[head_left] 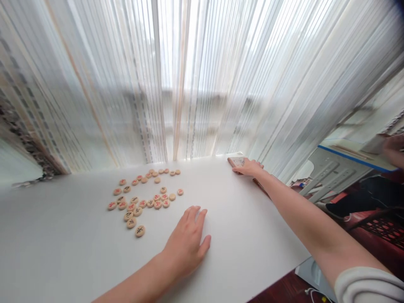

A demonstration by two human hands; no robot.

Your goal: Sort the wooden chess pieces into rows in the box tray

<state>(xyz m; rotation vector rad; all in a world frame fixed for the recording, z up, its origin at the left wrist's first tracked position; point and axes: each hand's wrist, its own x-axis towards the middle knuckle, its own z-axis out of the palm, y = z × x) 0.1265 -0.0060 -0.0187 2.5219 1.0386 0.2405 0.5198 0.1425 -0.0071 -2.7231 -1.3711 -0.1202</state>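
Round wooden Chinese chess pieces point(131, 207) with red or black characters are scattered on the left part of the white table point(221, 235). A few show a blank face. My left hand point(187, 240) hovers over or rests on the table right of the pieces, palm down, fingers apart and holding nothing. My right arm stretches to the table's back right, where my right hand point(248, 167) grips a flat box point(236, 160) with writing on its light top. The hand covers much of that box. A brown edge point(261, 186) shows beneath my forearm; whether it belongs to the box I cannot tell.
Sheer striped curtains point(195, 84) hang along the table's back edge before a bright window. Beyond the right side stands a blue-edged desk point(353, 158), with another person's hand point(394, 150) near it. A white cable point(312, 291) lies below the table's right edge.
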